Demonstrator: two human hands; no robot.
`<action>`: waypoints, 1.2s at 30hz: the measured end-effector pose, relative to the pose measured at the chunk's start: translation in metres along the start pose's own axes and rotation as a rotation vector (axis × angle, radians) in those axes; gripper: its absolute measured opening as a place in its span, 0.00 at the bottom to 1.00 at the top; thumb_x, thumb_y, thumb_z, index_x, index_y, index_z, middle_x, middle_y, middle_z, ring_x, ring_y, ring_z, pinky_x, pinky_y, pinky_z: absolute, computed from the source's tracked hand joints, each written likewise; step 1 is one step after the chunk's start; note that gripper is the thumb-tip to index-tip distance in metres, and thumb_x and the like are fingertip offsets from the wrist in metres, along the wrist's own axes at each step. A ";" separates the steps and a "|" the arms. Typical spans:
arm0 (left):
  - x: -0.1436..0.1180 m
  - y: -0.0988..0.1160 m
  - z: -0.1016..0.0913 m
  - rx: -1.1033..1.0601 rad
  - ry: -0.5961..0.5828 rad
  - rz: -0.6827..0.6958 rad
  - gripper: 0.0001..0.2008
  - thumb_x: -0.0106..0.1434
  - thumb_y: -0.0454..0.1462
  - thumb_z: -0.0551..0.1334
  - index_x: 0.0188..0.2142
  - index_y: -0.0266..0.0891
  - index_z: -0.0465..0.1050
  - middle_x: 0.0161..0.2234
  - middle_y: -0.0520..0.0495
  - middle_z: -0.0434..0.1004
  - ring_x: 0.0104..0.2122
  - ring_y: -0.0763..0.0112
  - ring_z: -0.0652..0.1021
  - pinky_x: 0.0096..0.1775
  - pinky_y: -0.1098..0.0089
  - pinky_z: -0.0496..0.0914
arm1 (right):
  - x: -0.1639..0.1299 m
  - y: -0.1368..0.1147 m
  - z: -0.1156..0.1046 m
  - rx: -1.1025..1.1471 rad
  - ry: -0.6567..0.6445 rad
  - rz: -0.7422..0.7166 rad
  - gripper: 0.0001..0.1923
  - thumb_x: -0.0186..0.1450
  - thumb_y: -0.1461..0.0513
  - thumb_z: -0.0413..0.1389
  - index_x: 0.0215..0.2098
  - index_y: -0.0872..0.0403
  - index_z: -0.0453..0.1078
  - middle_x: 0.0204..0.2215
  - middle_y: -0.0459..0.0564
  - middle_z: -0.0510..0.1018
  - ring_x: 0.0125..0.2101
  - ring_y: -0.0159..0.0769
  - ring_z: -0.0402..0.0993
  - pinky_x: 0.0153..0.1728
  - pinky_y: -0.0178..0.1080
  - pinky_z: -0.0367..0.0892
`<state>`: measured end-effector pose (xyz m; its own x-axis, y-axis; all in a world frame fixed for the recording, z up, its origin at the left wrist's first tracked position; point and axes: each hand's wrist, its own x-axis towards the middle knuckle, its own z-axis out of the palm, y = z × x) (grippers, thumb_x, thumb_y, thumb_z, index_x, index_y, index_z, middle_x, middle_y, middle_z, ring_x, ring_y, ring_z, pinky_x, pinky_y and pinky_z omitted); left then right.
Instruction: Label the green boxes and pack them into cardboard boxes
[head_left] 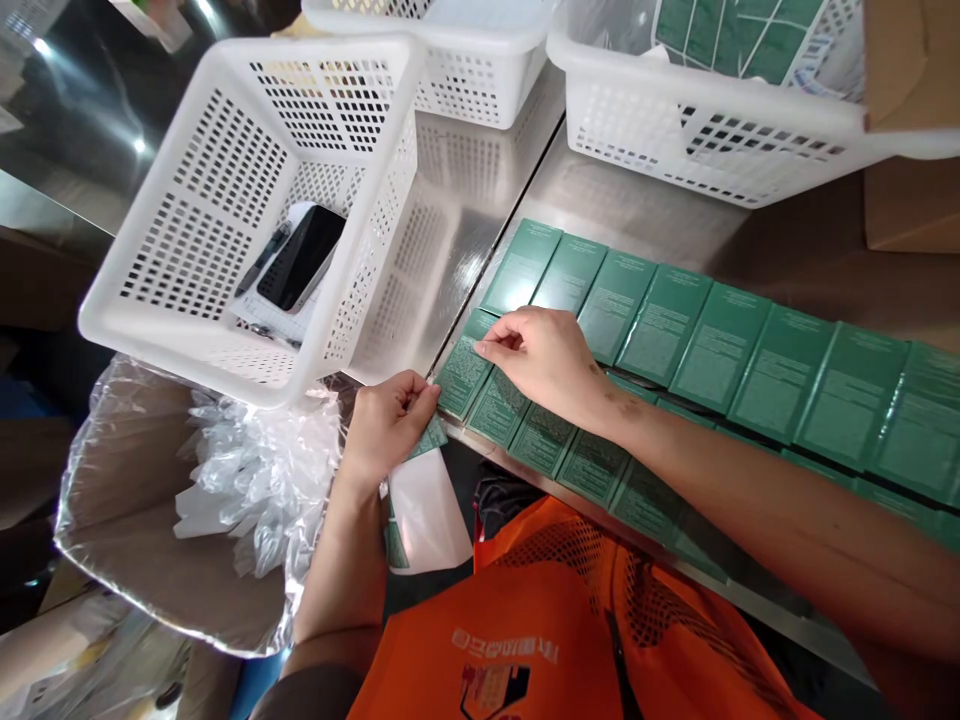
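Observation:
My left hand (388,422) is closed in a pinch on a strip of green stickers (429,440) with white backing paper (429,515) that hangs down past the table edge. Just right of it lies the nearest-left green box (459,378), in the front row. My right hand (551,360) reaches over the boxes with thumb and forefinger pressed together above that box's upper right corner. What sits between those fingertips, if anything, is too small to make out. Behind the hand runs a second row of green boxes (682,325), packed side by side.
A white perforated basket (251,225) holding a phone (304,258) and papers stands at left. Below it, a lined carton (120,520) contains crumpled clear plastic (262,470). More white baskets (675,120) line the back of the metal table (465,200). Cardboard (911,200) stands at right.

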<state>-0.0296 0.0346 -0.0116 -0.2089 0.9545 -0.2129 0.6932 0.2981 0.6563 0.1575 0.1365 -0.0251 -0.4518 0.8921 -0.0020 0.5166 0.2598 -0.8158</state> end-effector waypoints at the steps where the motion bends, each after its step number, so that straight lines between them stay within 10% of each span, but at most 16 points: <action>1: 0.000 0.000 0.000 -0.002 -0.003 -0.004 0.15 0.62 0.45 0.60 0.23 0.39 0.68 0.16 0.56 0.63 0.18 0.77 0.62 0.22 0.74 0.56 | 0.000 0.000 0.000 -0.001 -0.002 -0.001 0.12 0.64 0.60 0.63 0.23 0.54 0.74 0.22 0.45 0.77 0.23 0.31 0.69 0.27 0.37 0.59; 16: 0.007 0.001 0.002 0.018 -0.030 -0.030 0.16 0.61 0.42 0.59 0.20 0.41 0.60 0.16 0.58 0.56 0.20 0.77 0.59 0.24 0.73 0.54 | -0.001 0.003 0.003 -0.064 0.063 -0.020 0.09 0.60 0.64 0.64 0.27 0.53 0.68 0.25 0.45 0.74 0.26 0.33 0.67 0.29 0.38 0.58; 28: -0.004 0.000 0.010 0.142 -0.017 -0.133 0.28 0.56 0.57 0.64 0.18 0.43 0.54 0.14 0.58 0.56 0.19 0.74 0.62 0.25 0.72 0.56 | 0.013 -0.004 0.006 -0.259 0.068 -0.001 0.26 0.56 0.54 0.70 0.43 0.53 0.62 0.33 0.52 0.76 0.29 0.42 0.72 0.30 0.42 0.62; 36: -0.031 -0.015 0.005 0.089 0.034 -0.153 0.25 0.55 0.57 0.66 0.20 0.41 0.64 0.16 0.56 0.65 0.21 0.72 0.68 0.24 0.73 0.60 | -0.037 -0.045 -0.042 0.258 -0.104 -0.252 0.12 0.61 0.56 0.67 0.37 0.54 0.73 0.35 0.46 0.77 0.31 0.30 0.74 0.33 0.35 0.70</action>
<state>-0.0304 0.0000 -0.0182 -0.3384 0.8984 -0.2800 0.7095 0.4390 0.5512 0.1812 0.1069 0.0362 -0.6195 0.7664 0.1698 0.1851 0.3529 -0.9172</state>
